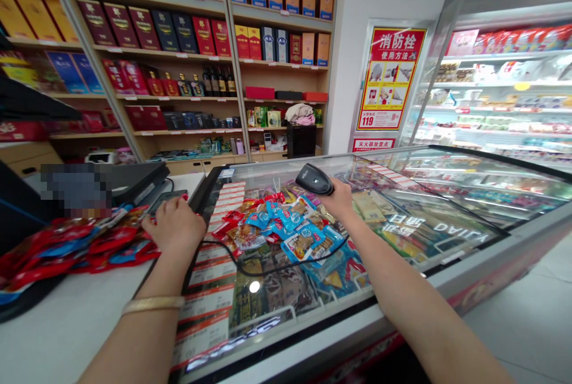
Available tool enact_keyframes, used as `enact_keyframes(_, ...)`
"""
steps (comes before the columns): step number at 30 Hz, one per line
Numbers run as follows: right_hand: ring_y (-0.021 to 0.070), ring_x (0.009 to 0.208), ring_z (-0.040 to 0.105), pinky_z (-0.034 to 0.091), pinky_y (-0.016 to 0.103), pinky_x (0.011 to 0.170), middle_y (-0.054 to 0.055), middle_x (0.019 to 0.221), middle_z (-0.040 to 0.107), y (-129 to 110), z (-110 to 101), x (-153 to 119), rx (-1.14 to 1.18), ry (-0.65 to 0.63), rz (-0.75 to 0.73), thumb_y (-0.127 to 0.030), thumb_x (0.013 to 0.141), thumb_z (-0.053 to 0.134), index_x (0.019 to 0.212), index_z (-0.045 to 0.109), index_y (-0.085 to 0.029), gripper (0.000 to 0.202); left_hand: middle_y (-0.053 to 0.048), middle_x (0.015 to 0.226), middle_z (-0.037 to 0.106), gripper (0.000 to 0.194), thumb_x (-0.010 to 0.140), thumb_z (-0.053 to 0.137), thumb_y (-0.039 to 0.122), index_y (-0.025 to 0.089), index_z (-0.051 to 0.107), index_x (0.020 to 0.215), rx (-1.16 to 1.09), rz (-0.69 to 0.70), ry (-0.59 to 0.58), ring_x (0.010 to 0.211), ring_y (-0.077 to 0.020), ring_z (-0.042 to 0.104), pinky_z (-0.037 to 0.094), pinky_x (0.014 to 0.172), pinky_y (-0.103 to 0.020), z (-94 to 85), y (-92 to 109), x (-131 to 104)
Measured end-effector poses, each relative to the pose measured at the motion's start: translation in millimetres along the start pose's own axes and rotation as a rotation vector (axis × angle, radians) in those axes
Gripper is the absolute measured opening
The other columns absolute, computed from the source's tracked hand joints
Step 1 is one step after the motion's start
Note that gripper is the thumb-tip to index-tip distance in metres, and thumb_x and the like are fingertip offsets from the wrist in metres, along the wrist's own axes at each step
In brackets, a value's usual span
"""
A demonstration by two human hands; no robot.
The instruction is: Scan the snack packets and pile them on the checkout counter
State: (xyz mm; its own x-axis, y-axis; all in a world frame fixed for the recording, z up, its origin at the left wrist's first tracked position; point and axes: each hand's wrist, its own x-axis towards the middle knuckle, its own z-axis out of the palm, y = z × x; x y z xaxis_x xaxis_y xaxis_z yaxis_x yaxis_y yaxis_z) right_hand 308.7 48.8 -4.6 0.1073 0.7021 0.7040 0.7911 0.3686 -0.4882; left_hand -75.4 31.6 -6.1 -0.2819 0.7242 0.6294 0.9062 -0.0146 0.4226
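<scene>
A black barcode scanner (314, 179) is gripped in my right hand (340, 198), held over the glass-topped freezer (313, 306). Below and left of it, a pile of small blue and red snack packets (290, 223) lies on the glass. A black cable (268, 271) curves across the glass in front of the packets. My left hand (176, 223), with a bracelet on the wrist, is over the right end of a heap of red and blue packets (111, 241) on the white counter (75, 324). Whether its fingers hold a packet is hard to tell.
Behind the heap, a dark flat device (134, 178) stands on the counter. Shelves of boxed bottles (165, 32) line the back wall. A red poster (388, 80) hangs on the white wall, and a lit open cooler (504, 92) stands at the right.
</scene>
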Motion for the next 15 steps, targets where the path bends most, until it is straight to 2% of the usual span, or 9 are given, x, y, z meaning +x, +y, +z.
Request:
enact_keyframes(3, 0.0302, 0.093, 0.076, 0.053, 0.034, 0.082, 0.008, 0.093, 0.082, -0.2, 0.5, -0.2, 0.0, 0.004, 0.003, -0.042, 0.077, 0.075, 0.096, 0.079, -0.023, 0.028, -0.022, 0.138, 0.06, 0.051, 0.078, 0.058, 0.025, 0.016, 0.065, 0.128, -0.003, 0.011, 0.132, 0.128, -0.0421, 0.054, 0.036, 0.112, -0.063, -8.4, 17.1, 0.5)
enact_keyframes(5, 0.0304, 0.093, 0.076, 0.052, 0.033, 0.081, 0.008, 0.091, 0.081, -0.3, 1.0, -0.4, -0.009, 0.006, 0.007, -0.043, 0.076, 0.076, 0.094, 0.079, -0.023, 0.027, -0.021, 0.138, 0.059, 0.054, 0.079, 0.059, 0.028, 0.015, 0.064, 0.132, -0.118, 0.046, 0.196, 0.127, -0.0384, 0.056, 0.044, 0.11, -0.056, -10.2, 25.0, 2.1)
enact_keyframes(8, 0.0297, 0.092, 0.076, 0.052, 0.033, 0.081, 0.008, 0.089, 0.081, -0.5, 1.4, -0.8, -0.016, 0.01, 0.004, -0.044, 0.077, 0.075, 0.093, 0.079, -0.023, 0.027, -0.017, 0.133, 0.061, 0.055, 0.076, 0.066, 0.032, 0.014, 0.067, 0.128, -0.28, 0.012, 0.283, 0.121, -0.034, 0.061, 0.051, 0.106, -0.048, -9.0, 30.7, 4.3)
enact_keyframes(12, 0.03, 0.093, 0.076, 0.052, 0.033, 0.082, 0.008, 0.09, 0.081, -1.2, 1.2, -1.0, -0.003, 0.014, 0.003, -0.044, 0.076, 0.075, 0.095, 0.079, -0.023, 0.028, -0.014, 0.125, 0.062, 0.044, 0.071, 0.075, 0.032, 0.015, 0.072, 0.112, -0.442, -0.081, 0.292, 0.105, -0.0306, 0.068, 0.06, 0.095, -0.045, -5.1, 33.3, 3.9)
enact_keyframes(15, 0.0292, 0.092, 0.075, 0.051, 0.034, 0.082, 0.007, 0.089, 0.081, -2.9, 0.5, -0.4, 0.014, 0.008, -0.004, -0.043, 0.076, 0.076, 0.097, 0.078, -0.023, 0.029, -0.013, 0.125, 0.062, 0.039, 0.068, 0.079, 0.031, 0.015, 0.072, 0.102, -0.584, -0.146, 0.275, 0.102, -0.0287, 0.07, 0.061, 0.093, -0.043, 0.5, 36.2, 2.2)
